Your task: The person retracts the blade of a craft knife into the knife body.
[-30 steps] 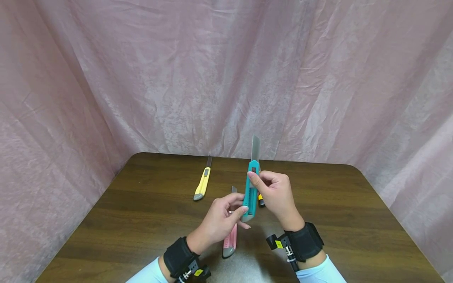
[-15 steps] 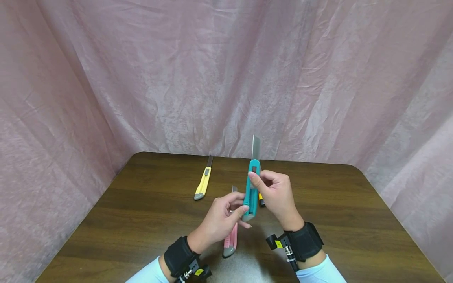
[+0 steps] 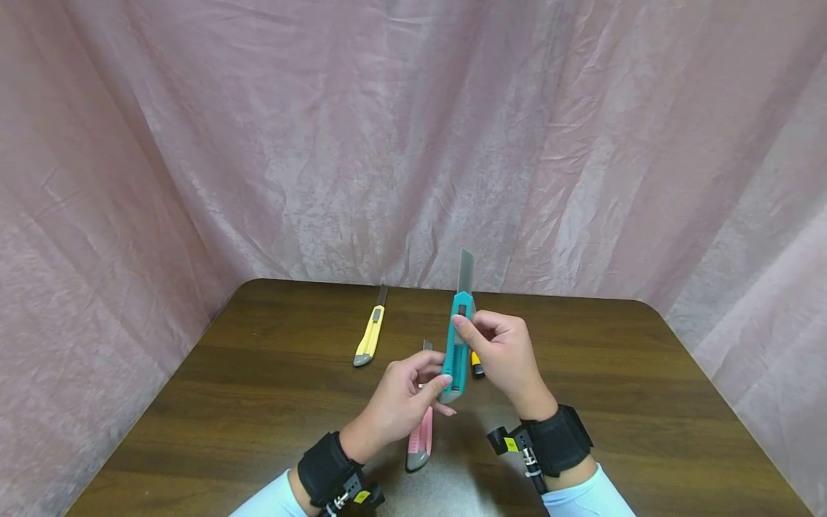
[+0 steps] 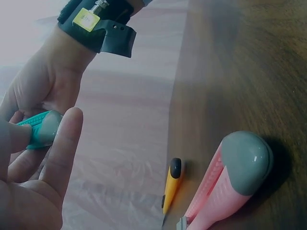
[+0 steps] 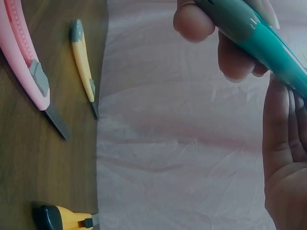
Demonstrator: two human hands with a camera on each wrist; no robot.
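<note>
A teal utility knife (image 3: 456, 366) is held up above the table, its long blade (image 3: 466, 271) extended and pointing away. My left hand (image 3: 403, 398) pinches its grey-capped lower end between thumb and fingers. Higher up the body, my right hand (image 3: 507, 352) grips it, the thumb lying on the front near the dark slider. In the left wrist view the grey end cap of the teal utility knife (image 4: 41, 128) shows between the fingers. Below the left hand lies a pink utility knife (image 3: 421, 434), partly covered by that hand in the head view.
On the brown wooden table (image 3: 258, 402), a pale yellow utility knife (image 3: 370, 335) lies farther back with its blade out. An orange-yellow utility knife (image 5: 72, 218) with a black end sits behind the right hand. A pink curtain (image 3: 362, 143) hangs behind the table.
Both hands keep the same hold on the teal utility knife. The knife has dipped very slightly; the other knives have stayed in place.
</note>
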